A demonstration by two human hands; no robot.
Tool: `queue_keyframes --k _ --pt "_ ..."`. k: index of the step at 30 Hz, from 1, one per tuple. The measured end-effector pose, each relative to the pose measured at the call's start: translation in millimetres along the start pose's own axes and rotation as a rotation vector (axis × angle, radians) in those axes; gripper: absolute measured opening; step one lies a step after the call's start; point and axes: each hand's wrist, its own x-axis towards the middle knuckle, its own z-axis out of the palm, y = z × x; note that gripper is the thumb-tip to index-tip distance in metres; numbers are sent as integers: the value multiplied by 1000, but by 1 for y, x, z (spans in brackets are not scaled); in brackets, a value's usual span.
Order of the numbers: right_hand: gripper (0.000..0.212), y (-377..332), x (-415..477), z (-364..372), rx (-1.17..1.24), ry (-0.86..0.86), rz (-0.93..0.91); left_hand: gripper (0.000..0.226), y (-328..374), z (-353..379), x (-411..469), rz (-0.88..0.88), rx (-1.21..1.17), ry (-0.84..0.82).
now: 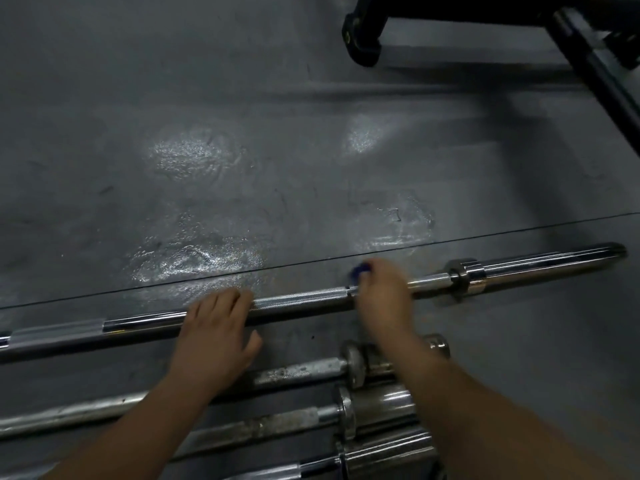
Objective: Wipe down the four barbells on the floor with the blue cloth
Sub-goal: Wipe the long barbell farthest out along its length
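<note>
Blue cloth point(360, 270), gripped in the right hand point(382, 296), presses the farthest barbell point(301, 301). The flat left hand point(216, 327) steadies it, yet the round shaft could roll.

Four barbells point(304, 301) on one floor point(207, 98), one blue cloth point(360, 270), two hands, a left hand point(214, 334) and a right hand point(384, 296), and one black frame point(367, 32)

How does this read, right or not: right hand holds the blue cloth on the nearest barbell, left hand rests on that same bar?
One thing is off: it is the farthest barbell, not the nearest. The head view shows the right hand holding the blue cloth on that bar, and the left hand resting on the same bar.
</note>
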Motion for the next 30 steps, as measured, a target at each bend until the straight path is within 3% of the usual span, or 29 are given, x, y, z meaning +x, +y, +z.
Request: queue_keyframes --k 4,7,10,12,16,20,23,30 --pt "27 -88 -61 39 88 -84 -129 70 -2 6 -12 24 13 -55" --pt "27 -101 -56 36 224 -261 -64 68 -3 7 -14 21 2 -48" --pt "29 -102 -42 11 619 -539 128 69 -2 3 -16 28 8 -67" --pt "38 -99 -40 -6 706 -614 176 69 1 -4 -14 28 8 -40" --pt "54 -85 -49 -24 372 -414 -49 71 6 -33 -9 55 14 47" --pt "27 -86 -63 -52 167 -189 -250 81 17 -75 -14 75 94 67" --pt "15 -100 -72 -92 126 2 -340 84 26 -117 -15 87 127 132" --pt "17 -163 -83 -206 58 348 -600 77 48 -245 -40 101 148 364"
